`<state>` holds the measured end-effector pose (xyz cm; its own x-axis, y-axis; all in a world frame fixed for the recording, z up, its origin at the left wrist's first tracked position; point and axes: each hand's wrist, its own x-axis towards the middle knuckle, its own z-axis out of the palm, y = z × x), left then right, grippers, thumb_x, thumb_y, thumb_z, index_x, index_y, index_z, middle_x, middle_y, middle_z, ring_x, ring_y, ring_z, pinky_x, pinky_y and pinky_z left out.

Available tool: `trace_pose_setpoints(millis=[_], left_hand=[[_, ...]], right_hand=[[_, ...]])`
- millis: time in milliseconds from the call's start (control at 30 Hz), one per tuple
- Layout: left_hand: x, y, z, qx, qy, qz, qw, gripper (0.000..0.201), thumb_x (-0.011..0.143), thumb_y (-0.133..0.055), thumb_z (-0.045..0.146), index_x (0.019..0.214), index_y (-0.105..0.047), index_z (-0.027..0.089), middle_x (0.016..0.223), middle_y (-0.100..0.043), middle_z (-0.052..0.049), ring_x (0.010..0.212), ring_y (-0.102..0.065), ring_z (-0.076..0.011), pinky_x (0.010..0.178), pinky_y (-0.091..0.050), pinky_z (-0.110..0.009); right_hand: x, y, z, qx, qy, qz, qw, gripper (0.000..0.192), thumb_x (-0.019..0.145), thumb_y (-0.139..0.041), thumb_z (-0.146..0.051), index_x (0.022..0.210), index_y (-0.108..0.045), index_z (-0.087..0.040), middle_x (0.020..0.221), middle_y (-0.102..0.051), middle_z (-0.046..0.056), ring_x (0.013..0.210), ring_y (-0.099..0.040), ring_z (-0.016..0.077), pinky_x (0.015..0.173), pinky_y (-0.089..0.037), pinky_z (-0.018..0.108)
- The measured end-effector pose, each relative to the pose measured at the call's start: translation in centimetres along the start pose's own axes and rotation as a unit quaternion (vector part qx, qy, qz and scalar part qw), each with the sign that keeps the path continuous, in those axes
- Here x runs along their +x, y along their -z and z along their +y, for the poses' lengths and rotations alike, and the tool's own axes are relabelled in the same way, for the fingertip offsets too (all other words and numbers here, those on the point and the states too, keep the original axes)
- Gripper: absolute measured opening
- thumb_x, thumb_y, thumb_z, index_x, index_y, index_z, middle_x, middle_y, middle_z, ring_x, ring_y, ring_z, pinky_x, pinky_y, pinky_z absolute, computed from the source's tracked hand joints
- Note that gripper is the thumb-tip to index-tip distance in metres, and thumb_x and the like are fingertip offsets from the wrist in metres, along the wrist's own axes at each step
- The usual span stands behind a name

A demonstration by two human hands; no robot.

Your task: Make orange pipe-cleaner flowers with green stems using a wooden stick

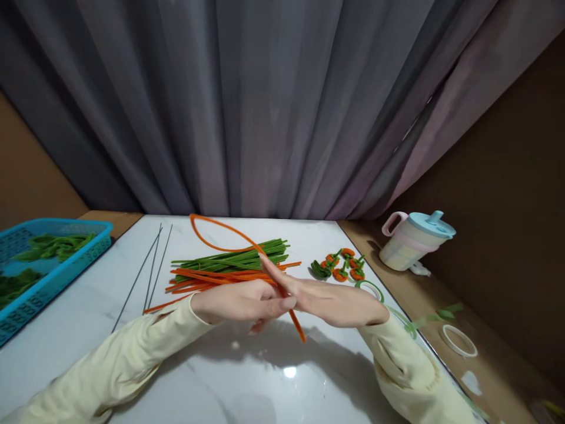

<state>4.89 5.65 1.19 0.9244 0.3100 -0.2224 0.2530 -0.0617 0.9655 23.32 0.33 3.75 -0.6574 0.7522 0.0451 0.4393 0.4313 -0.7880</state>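
An orange pipe cleaner (223,224), bent into a long pointed loop, runs down between my hands, and its lower end sticks out below them. My left hand (247,303) is closed on it, with the thumb meeting the right hand. My right hand (331,299) pinches the same stem where the hands touch; some of its fingers are hidden. Just behind my left hand lie a pile of green pipe cleaners (238,259) and a row of orange pipe cleaners (207,277). Beyond my right hand sit several small orange-and-green coiled pieces (341,274).
At the left stands a blue basket (106,232) with green leafy pieces. Thin dark wires (152,268) lie beside it. Green tape (371,290), a white ring (459,341) and a lidded cup (410,241) are on the right. A grey curtain (265,118) hangs behind the white tabletop (247,377).
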Motion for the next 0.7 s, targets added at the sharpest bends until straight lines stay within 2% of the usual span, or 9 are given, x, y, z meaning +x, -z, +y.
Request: trace_pose_setpoints(millis=[100, 167, 233, 300, 367, 433, 533, 600, 700], left_hand=[[0.3, -0.6, -0.3, 0.08, 0.028, 0.044, 0.995, 0.059, 0.075, -0.043, 0.074, 0.066, -0.048, 0.015, 0.048, -0.041, 0.004, 0.042, -0.035, -0.0075, 0.041, -0.025, -0.022], [0.6, -1.0, -0.7, 0.083, 0.051, 0.075, 0.992, 0.056, 0.079, -0.042, 0.069, 0.064, -0.048, 0.015, 0.045, -0.04, 0.005, 0.04, -0.033, -0.0074, 0.041, -0.024, -0.022], [0.8, -1.2, -1.0, 0.069, 0.056, 0.095, 0.991, 0.054, 0.082, -0.041, 0.065, 0.061, -0.046, 0.015, 0.044, -0.04, 0.005, 0.04, -0.033, -0.0073, 0.042, -0.025, -0.022], [1.0, -1.1, -1.2, 0.048, 0.034, 0.118, 0.991, 0.052, 0.084, -0.04, 0.063, 0.062, -0.046, 0.016, 0.045, -0.041, 0.005, 0.041, -0.035, -0.0076, 0.043, -0.026, -0.022], [1.1, -0.8, -1.2, 0.04, 0.01, 0.149, 0.988, 0.051, 0.084, -0.038, 0.063, 0.065, -0.046, 0.016, 0.048, -0.041, 0.005, 0.042, -0.037, -0.0079, 0.044, -0.029, -0.021], [1.2, -0.5, -1.1, 0.037, 0.001, 0.176, 0.984, 0.052, 0.084, -0.037, 0.065, 0.064, -0.044, 0.017, 0.049, -0.041, 0.005, 0.042, -0.038, -0.0078, 0.044, -0.03, -0.021], [1.3, -0.3, -0.8, 0.012, -0.006, 0.211, 0.977, 0.055, 0.081, -0.038, 0.068, 0.059, -0.041, 0.017, 0.05, -0.04, 0.004, 0.044, -0.04, -0.0083, 0.045, -0.034, -0.022], [1.3, -0.5, -0.6, -0.017, -0.011, 0.23, 0.973, 0.054, 0.081, -0.04, 0.067, 0.06, -0.042, 0.017, 0.053, -0.041, 0.003, 0.047, -0.041, -0.0091, 0.045, -0.036, -0.023], [1.3, -0.8, -0.5, -0.046, -0.016, 0.239, 0.97, 0.051, 0.082, -0.041, 0.064, 0.066, -0.046, 0.016, 0.058, -0.043, 0.003, 0.05, -0.041, -0.0092, 0.047, -0.036, -0.022]], right_hand=[[0.0, -0.4, 0.0, 0.029, 0.003, 0.003, 1.0, 0.051, 0.098, -0.014, -0.041, 0.145, -0.023, -0.023, 0.148, -0.03, 0.007, 0.134, -0.032, 0.019, 0.106, -0.033, 0.041], [0.0, -0.4, -0.1, 0.046, -0.003, 0.014, 0.999, 0.055, 0.097, -0.008, -0.046, 0.146, -0.019, -0.025, 0.15, -0.026, 0.008, 0.136, -0.028, 0.0209, 0.107, -0.032, 0.044], [0.0, -0.3, -0.1, 0.052, -0.014, 0.016, 0.998, 0.058, 0.096, -0.007, -0.049, 0.148, -0.008, -0.025, 0.153, -0.016, 0.008, 0.139, -0.018, 0.0214, 0.108, -0.03, 0.045], [-0.3, 0.1, -0.1, 0.041, -0.03, 0.01, 0.999, 0.063, 0.095, -0.016, -0.052, 0.147, 0.006, -0.023, 0.154, -0.01, 0.009, 0.141, -0.014, 0.0219, 0.109, -0.029, 0.044], [-0.7, 0.3, -0.2, 0.013, -0.052, 0.024, 0.998, 0.075, 0.093, -0.033, -0.051, 0.145, 0.014, -0.024, 0.154, -0.01, 0.01, 0.139, -0.022, 0.0234, 0.107, -0.032, 0.042], [-1.1, 0.3, -0.4, -0.029, -0.054, 0.071, 0.996, 0.084, 0.09, -0.047, -0.044, 0.145, 0.015, -0.028, 0.154, -0.008, 0.009, 0.134, -0.032, 0.0239, 0.104, -0.037, 0.04], [-1.2, -0.3, -0.4, -0.1, -0.01, 0.146, 0.984, 0.08, 0.091, -0.049, -0.035, 0.146, 0.009, -0.032, 0.155, -0.002, 0.007, 0.13, -0.04, 0.0234, 0.101, -0.041, 0.037], [-0.9, -1.0, -0.3, -0.136, -0.002, 0.186, 0.973, 0.078, 0.09, -0.05, -0.033, 0.147, 0.005, -0.032, 0.154, -0.012, 0.01, 0.123, -0.048, 0.0229, 0.096, -0.045, 0.036], [-0.2, -2.2, 0.0, -0.17, -0.044, 0.241, 0.955, 0.079, 0.088, -0.054, -0.034, 0.147, -0.002, -0.029, 0.137, -0.046, 0.013, 0.104, -0.062, 0.0229, 0.081, -0.052, 0.034]])
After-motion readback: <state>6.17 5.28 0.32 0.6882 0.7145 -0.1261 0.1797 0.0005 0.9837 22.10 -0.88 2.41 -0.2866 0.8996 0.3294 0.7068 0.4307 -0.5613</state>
